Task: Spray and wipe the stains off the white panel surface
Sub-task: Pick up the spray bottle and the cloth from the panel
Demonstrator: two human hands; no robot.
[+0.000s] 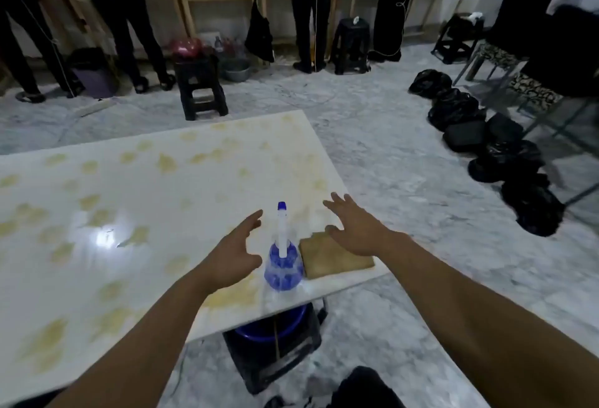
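Note:
A white panel (136, 213) lies flat in front of me, covered with several yellowish stains (167, 162). Near its right front corner stands a clear spray bottle (283, 265) with blue liquid, a white neck and a blue nozzle tip. Right of the bottle lies a folded tan cloth (337, 258). My left hand (231, 255) hovers just left of the bottle, fingers spread, holding nothing. My right hand (355, 229) hovers over the cloth's far end, fingers spread, holding nothing.
A blue bucket (272, 326) in a black crate sits under the panel's corner. A black stool (202, 86) stands beyond the panel. Black bags (505, 154) line the marble floor at right. Several people stand at wooden benches along the far wall.

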